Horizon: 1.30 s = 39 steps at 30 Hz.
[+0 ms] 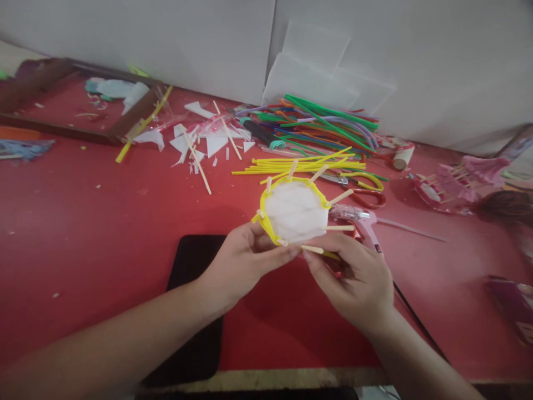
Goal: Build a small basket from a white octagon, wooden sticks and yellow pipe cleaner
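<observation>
Above the red table I hold up a small round basket frame, a white disc [295, 211] with several short wooden sticks standing around its edge. Yellow pipe cleaner [270, 226] is woven between the sticks along the left, top and upper right of the rim. My left hand [250, 253] grips the disc's lower left edge, its thumb along the front. At the lower right, my right hand [353, 272] pinches near a stick [312, 249], with a bit of yellow pipe cleaner [332, 255] by its fingers. Part of that strand is hidden behind the hand.
Yellow pipe cleaners [300, 165] and a multicoloured bundle [325, 125] lie behind my hands. Scissors [366, 189] and a pink glue gun [366, 226] are to the right. White scraps [216, 144] lie left. A black flat object [194, 316] lies under my left arm; a pink stick-built piece [453, 186] stands far right.
</observation>
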{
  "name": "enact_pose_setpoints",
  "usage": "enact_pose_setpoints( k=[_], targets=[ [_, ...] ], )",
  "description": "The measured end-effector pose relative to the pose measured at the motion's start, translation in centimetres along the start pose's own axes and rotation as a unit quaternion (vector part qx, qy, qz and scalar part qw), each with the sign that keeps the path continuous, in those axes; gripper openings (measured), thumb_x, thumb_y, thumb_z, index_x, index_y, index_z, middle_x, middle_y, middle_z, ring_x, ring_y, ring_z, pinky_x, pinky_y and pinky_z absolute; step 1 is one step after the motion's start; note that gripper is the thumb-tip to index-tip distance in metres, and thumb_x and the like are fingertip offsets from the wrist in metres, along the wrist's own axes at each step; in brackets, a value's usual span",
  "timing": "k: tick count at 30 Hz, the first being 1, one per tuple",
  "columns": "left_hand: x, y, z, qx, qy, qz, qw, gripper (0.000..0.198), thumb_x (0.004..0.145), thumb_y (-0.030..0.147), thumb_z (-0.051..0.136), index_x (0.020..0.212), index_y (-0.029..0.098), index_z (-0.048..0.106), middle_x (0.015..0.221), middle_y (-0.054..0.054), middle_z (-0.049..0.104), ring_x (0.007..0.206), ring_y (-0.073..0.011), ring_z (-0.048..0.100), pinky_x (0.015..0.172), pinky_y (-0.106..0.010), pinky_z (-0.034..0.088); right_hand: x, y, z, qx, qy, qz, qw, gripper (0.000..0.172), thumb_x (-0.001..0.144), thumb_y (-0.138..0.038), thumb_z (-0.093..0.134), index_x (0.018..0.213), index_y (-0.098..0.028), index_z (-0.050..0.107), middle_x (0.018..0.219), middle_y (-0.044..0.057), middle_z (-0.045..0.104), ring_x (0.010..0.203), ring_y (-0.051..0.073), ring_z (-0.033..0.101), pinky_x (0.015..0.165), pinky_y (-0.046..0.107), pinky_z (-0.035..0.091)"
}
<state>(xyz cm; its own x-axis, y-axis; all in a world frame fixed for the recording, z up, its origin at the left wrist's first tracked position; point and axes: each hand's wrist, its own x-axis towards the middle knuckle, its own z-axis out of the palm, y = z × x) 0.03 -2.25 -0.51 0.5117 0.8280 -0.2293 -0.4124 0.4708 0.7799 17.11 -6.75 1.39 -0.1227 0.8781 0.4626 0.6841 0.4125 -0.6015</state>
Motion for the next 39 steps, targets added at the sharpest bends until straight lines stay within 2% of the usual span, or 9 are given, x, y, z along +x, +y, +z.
enact_pose_setpoints(
  k=[17, 23, 26, 28, 30, 32, 34, 36, 39],
  targets=[
    [0.2, 0.2, -0.6, 0.086, 0.032, 0.032, 0.995, 0.033, 0.077, 0.02, 0.081, 0.109, 0.018, 0.071, 0.11, -0.006, 0.079, 0.101, -0.0193, 0.075, 0.093, -0.027, 0.057, -0.1, 0.7, 0.0, -0.012, -0.008, 0.032, 0.999, 0.005, 0.088, -0.018, 0.065, 0.091, -0.02, 0.068, 0.075, -0.002, 0.072, 0.059, 0.009, 0.061, 0.052, 0.02, 0.049],
    [0.2, 0.3, -0.6, 0.101, 0.03, 0.02, 0.994, 0.038, 0.072, 0.022, 0.084, 0.108, 0.016, 0.074, 0.109, -0.009, 0.079, 0.104, -0.0252, 0.074, 0.094, -0.033, 0.057, -0.1, 0.7, 0.2, 0.011, -0.01, 0.1, 0.995, 0.009, 0.088, -0.024, 0.064, 0.081, -0.019, 0.065, 0.066, -0.002, 0.065, 0.053, 0.009, 0.057, 0.051, 0.022, 0.046],
    [0.3, 0.2, -0.7, 0.101, 0.062, 0.039, 0.992, 0.038, 0.072, 0.022, 0.084, 0.108, 0.017, 0.073, 0.109, -0.008, 0.079, 0.104, -0.0241, 0.074, 0.094, -0.032, 0.057, 0.1, 1.2, -0.3, 0.018, -0.059, 0.156, 0.986, 0.013, 0.088, -0.03, 0.066, 0.081, -0.019, 0.066, 0.065, -0.001, 0.063, 0.054, 0.009, 0.055, 0.049, 0.022, 0.043],
    [0.3, 0.2, -0.8, 0.107, 0.093, 0.054, 0.988, 0.038, 0.073, 0.024, 0.083, 0.109, 0.018, 0.073, 0.11, -0.007, 0.079, 0.103, -0.0232, 0.074, 0.093, -0.031, 0.058, 0.3, 1.6, -1.1, 0.092, -0.118, 0.229, 0.962, 0.019, 0.088, -0.036, 0.066, 0.08, -0.018, 0.066, 0.063, -0.002, 0.062, 0.052, 0.009, 0.052, 0.046, 0.02, 0.04],
    [0.3, 0.4, -0.7, 0.138, 0.121, 0.063, 0.981, 0.036, 0.074, 0.025, 0.082, 0.108, 0.018, 0.073, 0.11, -0.007, 0.079, 0.102, -0.0235, 0.074, 0.09, -0.03, 0.058, 0.5, 1.8, -2.0, 0.224, -0.163, 0.316, 0.907, 0.026, 0.087, -0.042, 0.067, 0.078, -0.018, 0.063, 0.061, -0.003, 0.059, 0.045, 0.007, 0.048, 0.04, 0.019, 0.036],
    [0.1, 0.6, -0.5, 0.183, 0.139, 0.067, 0.971, 0.033, 0.075, 0.024, 0.079, 0.107, 0.018, 0.073, 0.109, -0.006, 0.079, 0.102, -0.0248, 0.074, 0.089, -0.03, 0.058, 0.6, 1.8, -2.8, 0.342, -0.176, 0.383, 0.84, 0.029, 0.086, -0.045, 0.068, 0.078, -0.018, 0.062, 0.059, -0.003, 0.059, 0.039, 0.005, 0.044, 0.035, 0.019, 0.032],
    [-0.2, 0.9, -0.2, 0.234, 0.156, 0.069, 0.957, 0.03, 0.074, 0.021, 0.078, 0.104, 0.017, 0.074, 0.106, -0.006, 0.08, 0.101, -0.0261, 0.074, 0.087, -0.03, 0.059, 0.5, 1.4, -3.0, 0.403, -0.157, 0.409, 0.804, 0.027, 0.085, -0.044, 0.07, 0.081, -0.018, 0.063, 0.058, -0.003, 0.06, 0.036, 0.005, 0.042, 0.033, 0.018, 0.032],
    [-0.4, 1.1, 0.1, 0.276, 0.167, 0.072, 0.944, 0.029, 0.072, 0.017, 0.078, 0.101, 0.017, 0.074, 0.101, -0.005, 0.08, 0.097, -0.0265, 0.075, 0.081, -0.029, 0.06, 0.3, 0.9, -2.7, 0.417, -0.11, 0.393, 0.812, 0.023, 0.085, -0.042, 0.07, 0.086, -0.019, 0.065, 0.057, -0.003, 0.06, 0.035, 0.006, 0.044, 0.032, 0.019, 0.034],
    [-0.6, 1.0, 0.1, 0.308, 0.171, 0.087, 0.932, 0.03, 0.07, 0.014, 0.077, 0.1, 0.019, 0.073, 0.096, -0.004, 0.081, 0.09, -0.0254, 0.075, 0.074, -0.028, 0.06, -0.3, 0.0, -1.6, 0.367, -0.045, 0.34, 0.865, 0.02, 0.088, -0.041, 0.067, 0.089, -0.021, 0.067, 0.056, -0.003, 0.061, 0.035, 0.007, 0.047, 0.032, 0.018, 0.037]
  ],
)
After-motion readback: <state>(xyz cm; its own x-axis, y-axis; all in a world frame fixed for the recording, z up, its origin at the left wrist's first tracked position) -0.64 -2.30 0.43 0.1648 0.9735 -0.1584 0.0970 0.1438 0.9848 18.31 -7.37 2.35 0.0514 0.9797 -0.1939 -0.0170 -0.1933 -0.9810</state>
